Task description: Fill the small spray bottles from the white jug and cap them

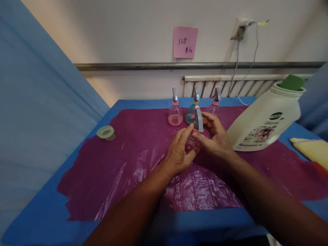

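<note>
Two hands are sharing one spray bottle (190,140) near the middle of the purple sheet (128,177): the left hand (180,150) is holding its body, the right hand (216,136) is grasping around its neck. Its grey sprayer (198,120) is already sitting on top; fingers are hiding how tight or how full it is. Just behind, a pink bottle (175,118), a blue-green bottle (190,117) and a partly hidden clear bottle (212,108) are all wearing sprayers, seemingly finished, apparently leaving only the held one in work. Rightward, a big jug (266,119) is standing with a green piece (293,82) in its mouth; far left, a small cup (106,132) is lying.
</note>
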`<state>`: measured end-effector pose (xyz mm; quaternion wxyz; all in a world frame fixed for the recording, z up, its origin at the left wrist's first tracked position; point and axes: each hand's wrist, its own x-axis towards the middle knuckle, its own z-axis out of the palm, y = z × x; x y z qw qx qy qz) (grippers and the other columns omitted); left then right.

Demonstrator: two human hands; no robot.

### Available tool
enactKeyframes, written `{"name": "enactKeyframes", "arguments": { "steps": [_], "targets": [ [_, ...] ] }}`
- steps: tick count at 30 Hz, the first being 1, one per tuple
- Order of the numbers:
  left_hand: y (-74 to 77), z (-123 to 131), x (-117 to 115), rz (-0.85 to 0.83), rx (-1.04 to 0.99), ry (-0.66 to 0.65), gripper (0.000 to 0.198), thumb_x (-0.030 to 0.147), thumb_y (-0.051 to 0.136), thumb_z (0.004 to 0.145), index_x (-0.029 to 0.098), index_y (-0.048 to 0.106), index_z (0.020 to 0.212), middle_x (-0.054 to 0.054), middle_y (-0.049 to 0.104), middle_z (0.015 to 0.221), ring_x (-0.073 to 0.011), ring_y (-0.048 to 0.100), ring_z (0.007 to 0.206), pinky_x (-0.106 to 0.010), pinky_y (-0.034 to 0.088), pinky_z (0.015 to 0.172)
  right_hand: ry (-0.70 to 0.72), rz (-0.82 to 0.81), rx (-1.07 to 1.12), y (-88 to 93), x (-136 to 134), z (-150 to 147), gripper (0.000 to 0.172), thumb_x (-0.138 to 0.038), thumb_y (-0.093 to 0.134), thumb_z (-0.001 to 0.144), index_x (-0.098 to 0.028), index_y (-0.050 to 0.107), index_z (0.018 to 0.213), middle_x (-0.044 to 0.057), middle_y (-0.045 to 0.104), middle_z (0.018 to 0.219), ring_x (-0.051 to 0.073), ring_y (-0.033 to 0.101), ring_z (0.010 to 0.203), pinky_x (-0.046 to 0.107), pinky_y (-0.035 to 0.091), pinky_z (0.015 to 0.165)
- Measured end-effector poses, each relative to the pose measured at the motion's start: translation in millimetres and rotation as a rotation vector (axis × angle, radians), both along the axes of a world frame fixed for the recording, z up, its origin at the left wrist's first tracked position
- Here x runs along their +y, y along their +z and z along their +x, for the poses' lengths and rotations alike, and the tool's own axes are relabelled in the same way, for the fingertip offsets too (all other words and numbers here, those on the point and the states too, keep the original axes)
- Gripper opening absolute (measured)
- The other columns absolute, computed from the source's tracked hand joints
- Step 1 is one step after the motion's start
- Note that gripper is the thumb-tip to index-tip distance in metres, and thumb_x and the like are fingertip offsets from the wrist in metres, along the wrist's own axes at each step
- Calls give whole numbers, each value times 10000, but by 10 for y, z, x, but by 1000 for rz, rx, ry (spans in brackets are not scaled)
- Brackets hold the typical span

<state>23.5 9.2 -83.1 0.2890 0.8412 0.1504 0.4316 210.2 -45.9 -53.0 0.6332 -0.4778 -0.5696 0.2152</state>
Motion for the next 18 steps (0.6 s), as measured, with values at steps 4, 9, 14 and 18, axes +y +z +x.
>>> {"name": "enactKeyframes", "arguments": {
  "steps": [4,9,14,18],
  "targets": [
    [-1,3,0,15,17,8,981,130,725,998,375,258,1825,-142,502,1737,-366,536,1616,-626,483,1346,148,-29,96,2,-58,8,723,-520,712,1088,-385,380,1717,115,740,1505,292,720,1401,592,564,1258],
    [3,12,-2,3,39,22,1013,136,741,989,387,237,1832,-144,517,1725,-382,546,1603,-641,491,1341,156,-80,107,-17,-15,29,736,-579,709,1069,-385,405,1710,113,763,1437,304,748,1340,568,651,1135],
    [-3,6,-17,10,43,31,1048,117,738,983,395,202,1840,-135,514,1733,-377,553,1596,-636,489,1345,93,-45,51,25,-41,33,712,-477,765,1045,-363,466,1680,81,792,1322,276,767,1259,544,627,1165],
    [2,6,-35,9,51,51,1067,130,764,978,401,194,1838,-141,532,1715,-380,582,1565,-628,528,1307,-28,-11,-83,70,-64,29,739,-368,813,1006,-354,490,1671,71,791,1273,294,757,1263,594,571,1227]
  ]
}}
